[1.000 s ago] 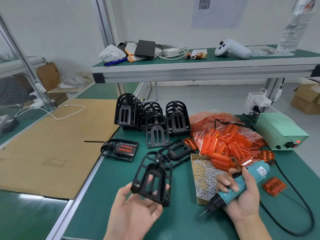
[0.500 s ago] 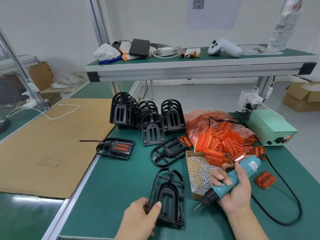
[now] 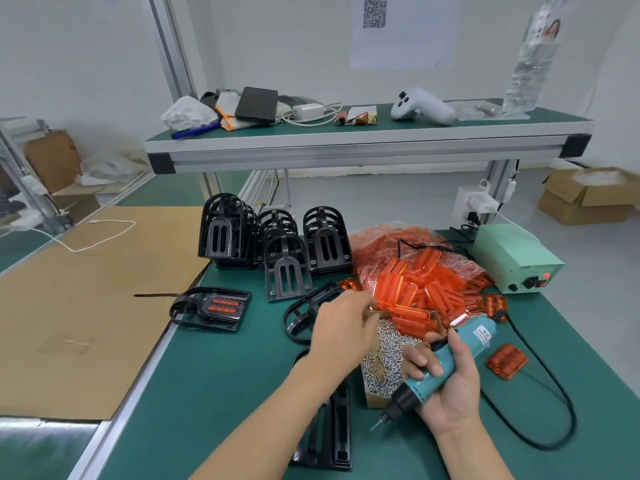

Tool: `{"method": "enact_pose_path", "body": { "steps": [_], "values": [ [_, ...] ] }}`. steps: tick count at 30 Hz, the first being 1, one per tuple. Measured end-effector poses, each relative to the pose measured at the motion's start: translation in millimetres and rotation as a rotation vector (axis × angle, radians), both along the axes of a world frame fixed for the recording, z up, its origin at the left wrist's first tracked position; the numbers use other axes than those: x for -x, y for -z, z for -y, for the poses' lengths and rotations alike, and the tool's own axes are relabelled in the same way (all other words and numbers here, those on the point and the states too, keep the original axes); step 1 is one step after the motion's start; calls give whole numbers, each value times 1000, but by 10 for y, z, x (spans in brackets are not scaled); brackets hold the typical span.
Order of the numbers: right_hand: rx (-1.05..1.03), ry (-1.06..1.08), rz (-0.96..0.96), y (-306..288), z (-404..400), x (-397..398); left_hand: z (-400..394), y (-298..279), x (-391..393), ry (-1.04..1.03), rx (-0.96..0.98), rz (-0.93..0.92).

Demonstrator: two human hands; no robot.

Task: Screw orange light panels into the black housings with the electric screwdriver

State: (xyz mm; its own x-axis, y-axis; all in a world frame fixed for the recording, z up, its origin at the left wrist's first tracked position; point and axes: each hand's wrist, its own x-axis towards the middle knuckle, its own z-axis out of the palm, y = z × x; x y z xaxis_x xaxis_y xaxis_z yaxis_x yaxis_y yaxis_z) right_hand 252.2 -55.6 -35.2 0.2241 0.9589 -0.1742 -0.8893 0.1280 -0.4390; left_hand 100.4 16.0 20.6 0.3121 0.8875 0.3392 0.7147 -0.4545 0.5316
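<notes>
My left hand (image 3: 341, 329) reaches over the table to the near edge of the heap of orange light panels (image 3: 419, 289). Its blurred fingertips touch the heap, and I cannot make out whether they pinch a panel. A black housing (image 3: 334, 441) lies flat on the green mat under my left forearm. My right hand (image 3: 453, 393) grips the teal electric screwdriver (image 3: 481, 336), bit pointing down and left just above the mat. A cardboard box of small screws (image 3: 382, 362) sits between my hands.
Another black housing (image 3: 298, 318) lies behind my left hand, and a housing fitted with orange panels (image 3: 211, 308) lies at the mat's left edge. Stacked housings (image 3: 277, 237) stand at the back. A loose orange panel (image 3: 507, 362), the green power supply (image 3: 516, 258) and the black cable (image 3: 557, 410) are on the right.
My left hand set the black housing down flat on the mat, let go of it and moved forward to the orange panel heap. My right hand kept hold of the screwdriver.
</notes>
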Motion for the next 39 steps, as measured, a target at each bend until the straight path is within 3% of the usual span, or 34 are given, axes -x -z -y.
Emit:
{"method": "enact_pose_path", "body": {
  "steps": [7,10,13,19,22,29,39],
  "values": [
    [15,-10,-14,-5,1,-9,-507,190,-682,239,-207,-451],
    [28,-18,-8,-3,0,-17,-539,309,-753,283,-237,-535],
    [33,-13,-12,-1,-3,-16,-572,326,-743,302,-228,-475],
    [35,-15,-26,-11,-18,-17,-366,113,-437,301,-55,-63],
    [27,-16,-21,-14,-21,-13,-118,60,55,230,-60,31],
    [20,-30,-11,5,-19,-9,738,352,1228,169,-201,-101],
    [-8,-38,-1,14,-3,-2,1009,652,1281,250,-324,-345]
  ]
}}
